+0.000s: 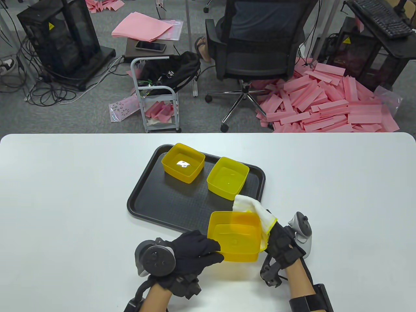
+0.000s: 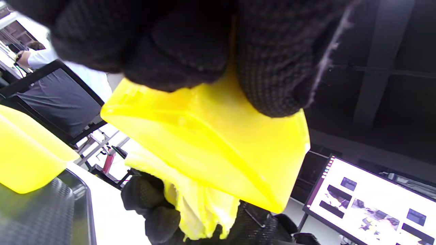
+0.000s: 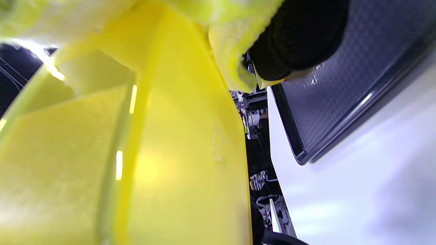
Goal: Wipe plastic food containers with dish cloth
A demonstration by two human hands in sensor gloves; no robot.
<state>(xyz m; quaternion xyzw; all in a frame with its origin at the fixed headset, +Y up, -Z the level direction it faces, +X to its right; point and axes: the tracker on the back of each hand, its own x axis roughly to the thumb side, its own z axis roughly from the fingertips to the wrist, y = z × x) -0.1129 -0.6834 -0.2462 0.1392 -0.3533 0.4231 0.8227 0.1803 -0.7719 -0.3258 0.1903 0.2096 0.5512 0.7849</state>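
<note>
Left hand [image 1: 195,252] gripped translucent yellow plastic container [image 1: 235,240], raised above table edge near black tray [image 1: 156,204], steadying it. Right hand [image 1: 279,240] clutched white dish cloth [image 1: 252,208] against far right wall, likely wiping. Two matching containers [image 1: 183,162] waited on tray.

Black knit gloves [image 1: 195,250], grey trackers [image 1: 156,260]
</note>
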